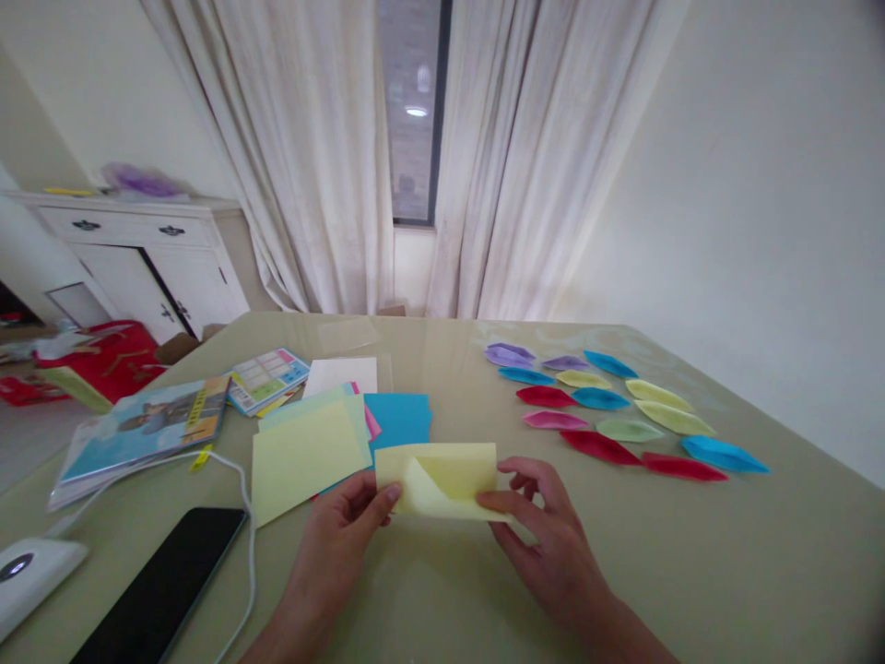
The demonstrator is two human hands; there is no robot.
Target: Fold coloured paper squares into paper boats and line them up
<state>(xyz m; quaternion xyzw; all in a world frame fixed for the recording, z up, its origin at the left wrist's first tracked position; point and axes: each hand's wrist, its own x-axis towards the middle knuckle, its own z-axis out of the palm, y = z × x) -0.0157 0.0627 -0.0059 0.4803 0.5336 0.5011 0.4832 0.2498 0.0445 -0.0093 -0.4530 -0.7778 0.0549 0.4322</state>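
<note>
Head view: your left hand [338,535] and right hand [546,539] pinch the yellow paper [442,475] mid-fold near the table's [691,572] front edge; crease the turned-up corner next

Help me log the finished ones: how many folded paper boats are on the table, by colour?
Blue folded paper boats: 4
Red boats: 3
Purple boats: 2
Pink boat: 1
Yellow to pale green boats: 4
Total: 14
Uncounted: folded yellow paper sheet between left hand and right hand.
</note>
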